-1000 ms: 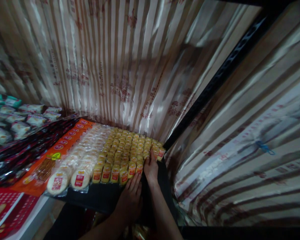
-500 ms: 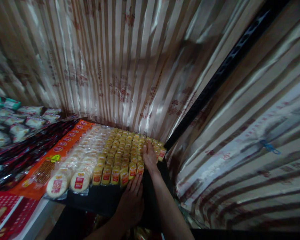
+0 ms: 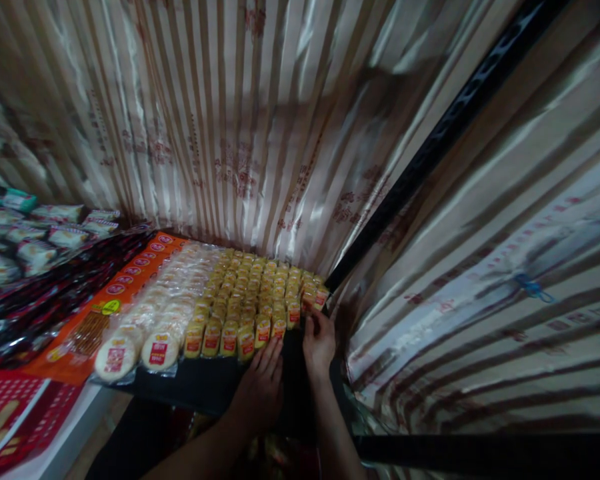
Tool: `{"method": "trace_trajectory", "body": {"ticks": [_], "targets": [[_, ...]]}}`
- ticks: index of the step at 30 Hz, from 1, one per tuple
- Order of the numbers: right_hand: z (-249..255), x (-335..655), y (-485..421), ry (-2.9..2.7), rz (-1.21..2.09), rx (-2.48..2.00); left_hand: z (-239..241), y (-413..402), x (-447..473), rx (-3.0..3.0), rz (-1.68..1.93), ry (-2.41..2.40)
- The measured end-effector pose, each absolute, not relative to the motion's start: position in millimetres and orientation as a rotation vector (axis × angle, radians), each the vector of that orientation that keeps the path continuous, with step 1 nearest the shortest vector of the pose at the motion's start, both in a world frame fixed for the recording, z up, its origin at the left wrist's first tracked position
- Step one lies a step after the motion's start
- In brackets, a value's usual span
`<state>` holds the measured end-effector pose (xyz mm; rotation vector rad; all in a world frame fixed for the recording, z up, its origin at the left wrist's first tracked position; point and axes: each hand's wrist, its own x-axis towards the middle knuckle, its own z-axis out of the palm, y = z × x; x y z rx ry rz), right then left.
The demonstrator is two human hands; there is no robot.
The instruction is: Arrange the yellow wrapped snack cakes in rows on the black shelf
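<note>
While right hand [image 3: 321,343] curls, yellow packets [image 3: 250,300] ahead, at fingertips [image 3: 309,308].

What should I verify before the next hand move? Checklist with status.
1. Left hand at the front row of yellow snack packets: ok, fingertips are there.
2. Right hand grip on a packet near the right end: cannot tell, fingers are at it but the hold is unclear.
3. Front row straight: not ok, it steps back toward the right.
4. Round white crackers clear of both hands: ok.
5. Black slotted post clear of right hand: ok, they look apart.
</note>
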<state>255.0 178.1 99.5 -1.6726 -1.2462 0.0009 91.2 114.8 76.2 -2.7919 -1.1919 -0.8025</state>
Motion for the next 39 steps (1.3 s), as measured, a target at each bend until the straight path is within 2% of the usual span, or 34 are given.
{"method": "trace_trajectory", "body": {"ticks": [9, 16, 22, 31, 39], "targets": [[76, 226, 176, -1.308, 0.158, -1.625, 76, 115, 90, -2.804, -0.718, -1.199], [76, 228, 171, -1.339, -0.024, -1.730, 73, 115, 90, -2.781, -0.710, -1.201], [71, 225, 174, -1.356, 0.075, -1.681, 73, 115, 89, -2.801, -0.728, -1.181], [72, 222, 166, -1.422, 0.112, -1.681, 78, 115, 87, -2.882, -0.755, -1.193], [86, 212, 129, -1.351, 0.135, -1.701, 73, 108, 80, -2.927, -0.723, -0.975]]}}
